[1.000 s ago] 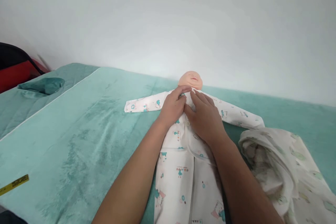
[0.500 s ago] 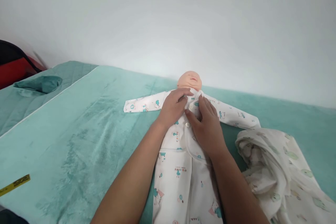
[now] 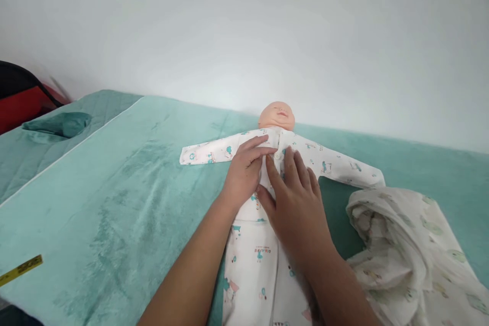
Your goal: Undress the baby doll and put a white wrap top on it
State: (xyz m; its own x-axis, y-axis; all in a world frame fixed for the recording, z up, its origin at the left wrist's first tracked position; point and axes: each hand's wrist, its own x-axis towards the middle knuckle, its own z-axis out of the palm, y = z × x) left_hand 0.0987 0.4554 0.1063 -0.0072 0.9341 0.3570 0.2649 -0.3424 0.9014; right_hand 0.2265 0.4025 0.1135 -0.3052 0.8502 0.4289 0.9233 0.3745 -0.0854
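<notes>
A baby doll point(image 3: 277, 114) lies on its back, its head near the wall. It wears a white long-sleeved onesie point(image 3: 250, 244) with small teal and pink prints and a buttoned front. My left hand point(image 3: 246, 168) rests on the chest, fingers stretched and apart, the index tip beside a white button point(image 3: 277, 156). From the other side my right hand point(image 3: 296, 196) lies over the front, fingers extended, its index tip close to the same button. The fingers cover part of the button line. Both sleeves stretch outward.
A teal plush cover point(image 3: 126, 204) lies under the doll. On the right is a crumpled white patterned cloth point(image 3: 405, 244). A yellow strip point(image 3: 21, 270) lies at the left edge, a dark teal piece point(image 3: 57, 126) farther back. The white wall point(image 3: 244, 35) rises behind.
Both hands have moved from the collar slightly down the chest. The collar now shows lying together at the neck, and the right hand has turned flatter over the front.
</notes>
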